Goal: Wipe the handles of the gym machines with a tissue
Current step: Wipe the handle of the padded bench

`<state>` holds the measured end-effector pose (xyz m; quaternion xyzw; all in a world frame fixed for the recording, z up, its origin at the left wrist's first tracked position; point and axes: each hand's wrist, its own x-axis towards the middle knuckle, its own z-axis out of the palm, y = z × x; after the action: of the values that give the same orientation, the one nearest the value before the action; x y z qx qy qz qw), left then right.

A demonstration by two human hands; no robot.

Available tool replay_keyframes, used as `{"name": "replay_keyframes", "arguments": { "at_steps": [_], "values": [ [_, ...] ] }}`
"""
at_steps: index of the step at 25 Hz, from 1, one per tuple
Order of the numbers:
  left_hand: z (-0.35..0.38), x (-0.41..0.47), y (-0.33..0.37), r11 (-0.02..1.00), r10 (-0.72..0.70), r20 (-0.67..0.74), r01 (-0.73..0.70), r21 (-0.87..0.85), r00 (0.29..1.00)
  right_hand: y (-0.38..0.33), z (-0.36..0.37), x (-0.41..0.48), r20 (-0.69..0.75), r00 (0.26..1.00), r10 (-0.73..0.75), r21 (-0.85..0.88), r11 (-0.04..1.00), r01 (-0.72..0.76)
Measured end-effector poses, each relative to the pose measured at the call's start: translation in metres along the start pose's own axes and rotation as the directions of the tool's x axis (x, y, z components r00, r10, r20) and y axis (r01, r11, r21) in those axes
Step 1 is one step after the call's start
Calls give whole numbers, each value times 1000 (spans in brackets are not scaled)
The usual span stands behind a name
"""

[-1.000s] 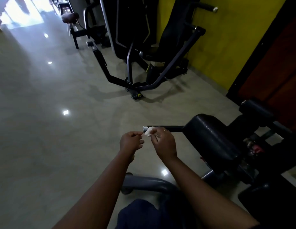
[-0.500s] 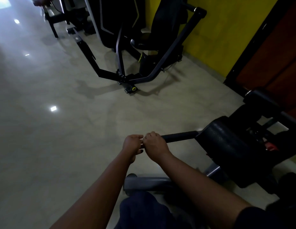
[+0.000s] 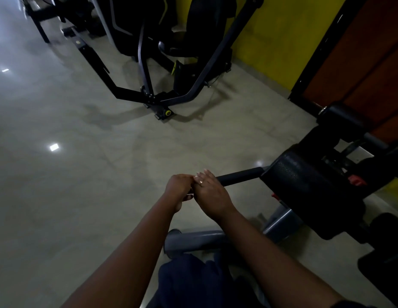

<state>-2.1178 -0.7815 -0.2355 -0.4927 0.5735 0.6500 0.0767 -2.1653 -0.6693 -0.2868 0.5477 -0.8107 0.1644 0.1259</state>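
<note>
Black, rubbery-looking sleeve on the handle (image 3: 238,177). I judge it a stiff bar fixed to the machine, so it won't move under a wipe. The sleeve should be grippy, not slick, so expect drag. Best hold is wrapped around the free end, then slide along towards the pad.

The tissue should be light, soft and easy to tear, so it needs a full palm wrap, not a pinch. I can't see it now. If it's there, it's hidden under the hands.

My right hand (image 3: 212,194) lies over the free end of the handle, fingers curled over the top of the bar, ring (image 3: 201,181) showing. The bare sleeve runs out from its fingertips, away to the right.

My left hand (image 3: 179,187) is touching the right hand's left side, just off the bar's tip. Its fingers are curled, thumb tucked below. Can't tell whether it's holding anything.

The pad (image 3: 304,187) sits at the far end of the handle, right of both hands and well apart from them. A grey base tube (image 3: 193,240) lies on the floor (image 3: 82,174) below the wrists. Another machine (image 3: 171,63) stands far ahead of the hands, against the yellow wall (image 3: 282,30).
</note>
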Motion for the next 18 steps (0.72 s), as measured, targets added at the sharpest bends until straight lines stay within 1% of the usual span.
{"name": "replay_keyframes", "arguments": {
  "at_steps": [1,3,4,5,6,7,8,9,10,11,12,13,14,15,16,17,18],
  "values": [
    [0,0,0,1000,1,-1,-1,0,1000,0,2,-6,-17,1000,-17,-7,1000,17],
    [-2,-2,-1,1000,17,13,-17,-9,1000,2,-2,-29,-106,991,-80,51,995,86],
    [-3,-4,-1,999,30,21,-30,-16,999,3,-5,-39,-166,982,-92,85,991,108],
    [-3,-5,-1,999,42,27,-42,-22,999,2,-9,-45,-218,973,-74,109,989,99],
    [-3,-5,-1,998,52,33,-51,-26,998,0,-11,-44,-249,968,-17,141,989,53],
    [-2,-5,-1,998,60,39,-58,-30,997,-3,-9,-40,-257,962,90,197,980,-39],
    [-2,-4,-1,997,68,41,-66,-32,997,-7,-9,-32,-239,941,241,277,945,-172],
    [-1,-3,0,997,78,38,-77,-24,996,-9,-9,-22,-203,896,394,354,883,-308],
    [-1,-2,0,996,89,35,-89,-2,995,-10,-10,-14,-169,857,487,401,828,-391],
    [-1,-2,1,994,99,38,-100,36,994,-9,-11,-12,-167,851,498,407,821,-400],
    [-2,-2,1,991,103,50,-107,75,993,-8,-10,-16,-206,868,452,372,856,-358],
    [-3,-2,2,990,101,70,-108,95,992,-6,-7,-26,-250,893,373,323,902,-286],
    [-3,-3,3,990,93,89,-101,93,992,-5,-6,-38,-289,911,294,276,937,-215],
    [-3,-3,5,993,82,95,-90,78,992,-4,-6,-46,-315,911,265,245,950,-191],
    [-2,-4,5,994,76,84,-82,66,994,-6,-6,-51,-327,896,299,241,944,-227],
    [-2,-3,6,994,80,63,-85,70,995,-14,-8,-51,-313,859,405,286,903,-322],
    [-1,-1,6,991,94,44,-98,87,995,-27,-9,-47,-254,771,584,391,791,-470]
  ]
}}
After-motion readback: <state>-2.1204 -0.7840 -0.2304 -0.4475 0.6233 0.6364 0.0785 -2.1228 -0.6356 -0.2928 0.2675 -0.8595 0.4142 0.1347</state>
